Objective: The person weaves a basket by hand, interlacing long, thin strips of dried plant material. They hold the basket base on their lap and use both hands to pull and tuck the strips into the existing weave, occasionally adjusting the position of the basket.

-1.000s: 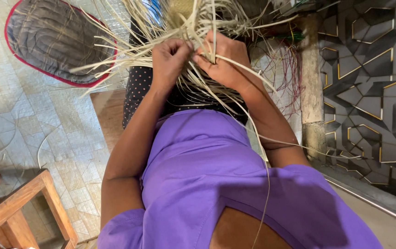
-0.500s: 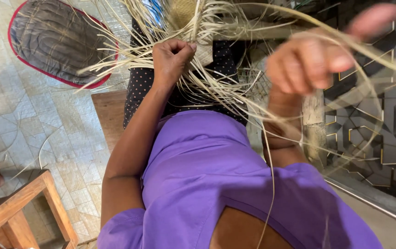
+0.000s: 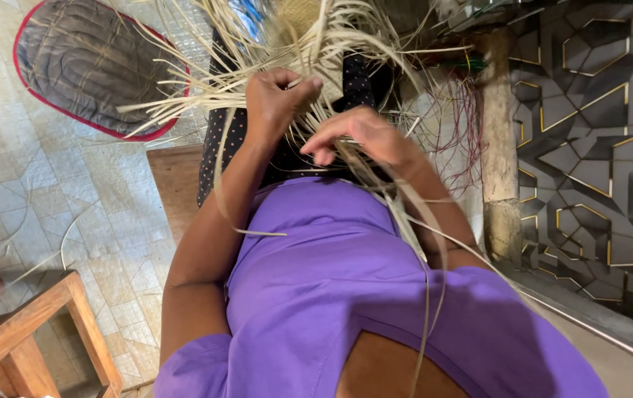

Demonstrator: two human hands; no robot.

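A half-woven piece of pale straw [image 3: 309, 29] rests on my lap over a dark dotted skirt [image 3: 220, 147], with many loose strands [image 3: 184, 103] fanning out from it. My left hand [image 3: 276, 96] is closed around a bunch of strands near the woven edge. Just below and to the right of it, my right hand [image 3: 357, 133] pinches thin strands between its fingers. A long strand [image 3: 427, 295] hangs down across my purple shirt [image 3: 346, 280].
A dark oval mat with a red rim [image 3: 88, 66] lies on the tiled floor at the upper left. A wooden stool frame [image 3: 36, 332] stands at the lower left. A wooden post [image 3: 497, 147] and a dark geometric wall panel [image 3: 596, 147] are on the right.
My right hand swung out to the right, drawing a strand away, and has now come back to the weave beside my left hand. The left hand stayed closed on its strands.
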